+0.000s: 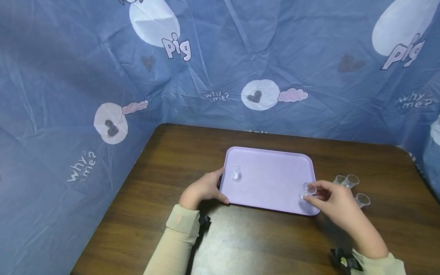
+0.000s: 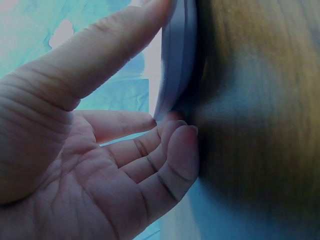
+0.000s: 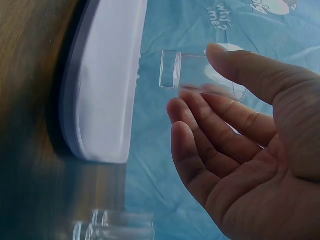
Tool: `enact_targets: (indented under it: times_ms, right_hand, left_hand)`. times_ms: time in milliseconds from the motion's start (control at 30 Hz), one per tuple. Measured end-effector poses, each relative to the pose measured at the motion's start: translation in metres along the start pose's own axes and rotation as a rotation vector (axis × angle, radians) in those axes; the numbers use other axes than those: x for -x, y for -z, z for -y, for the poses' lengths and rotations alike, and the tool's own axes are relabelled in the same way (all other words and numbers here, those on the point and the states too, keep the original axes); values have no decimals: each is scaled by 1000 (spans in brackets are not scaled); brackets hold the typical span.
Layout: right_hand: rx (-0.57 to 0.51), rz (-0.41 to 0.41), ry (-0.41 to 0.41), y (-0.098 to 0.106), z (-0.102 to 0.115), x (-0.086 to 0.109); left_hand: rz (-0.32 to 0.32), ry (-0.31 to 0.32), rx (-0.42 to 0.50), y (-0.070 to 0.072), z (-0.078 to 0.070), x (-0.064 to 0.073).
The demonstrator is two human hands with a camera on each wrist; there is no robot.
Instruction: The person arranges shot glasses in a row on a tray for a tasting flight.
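A lavender tray lies on the table, and a small clear cup stands upright near its left edge. My left hand holds the tray at its front left corner. In the left wrist view the thumb reaches along the rim, and the other fingers bend beside the tray's edge. With thumb and fingers, my right hand pinches another clear cup above the tray's right end. The right wrist view shows that cup's thick base apart from the tray.
Right of the tray stand several more clear cups, partly hidden by the right hand. The brown wooden table meets a blue printed cloth along its back and left sides.
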State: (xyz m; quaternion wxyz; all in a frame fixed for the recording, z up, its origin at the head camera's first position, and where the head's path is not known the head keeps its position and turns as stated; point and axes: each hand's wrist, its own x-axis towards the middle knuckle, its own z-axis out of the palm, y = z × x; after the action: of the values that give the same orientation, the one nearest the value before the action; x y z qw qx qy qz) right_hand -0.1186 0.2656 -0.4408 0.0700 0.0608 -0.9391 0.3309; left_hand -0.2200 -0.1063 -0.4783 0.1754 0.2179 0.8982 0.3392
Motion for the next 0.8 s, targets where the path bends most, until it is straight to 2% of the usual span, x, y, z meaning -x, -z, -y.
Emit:
enact_targets:
  times_ms: [300,567,800]
  right_hand:
    - [-57,66,-11,-15,15,-18]
    - [-109,79,72,-33,31,-36]
    - [-149,127,87,-53,39,-53]
  left_hand:
    - [0,9,18,1,0,1]
    - [2,8,15,0,-1,1]
    - [0,18,9,1,-2,2]
